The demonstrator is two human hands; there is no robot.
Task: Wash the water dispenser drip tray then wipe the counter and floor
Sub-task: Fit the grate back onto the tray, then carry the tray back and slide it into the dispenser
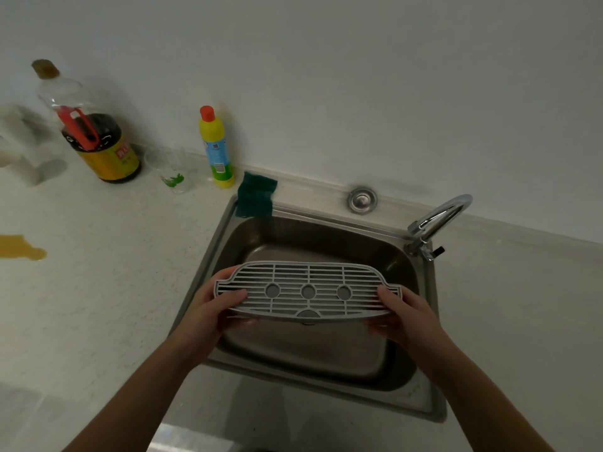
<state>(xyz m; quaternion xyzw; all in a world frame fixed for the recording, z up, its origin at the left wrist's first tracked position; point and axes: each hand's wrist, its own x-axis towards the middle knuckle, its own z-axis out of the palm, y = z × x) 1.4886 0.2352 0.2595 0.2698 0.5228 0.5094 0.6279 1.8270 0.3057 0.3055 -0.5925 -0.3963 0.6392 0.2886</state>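
A grey slotted drip tray (308, 290) with three round bosses is held level over the steel sink (228, 223). My left hand (212, 308) grips its left end, thumb on top and fingers underneath. My right hand (404, 314) grips its right end the same way. A green scouring pad (256, 199) hangs over the sink's back left corner. A yellow detergent bottle (217, 148) with a red cap stands just behind it. A brown puddle (19, 247) lies on the counter at the far left.
A chrome faucet (437, 223) rises at the sink's back right, its spout turned away from the basin. A large soy sauce bottle (94, 132) and a clear cup (169, 172) stand by the wall at left. A sink plug (362, 200) sits on the back rim.
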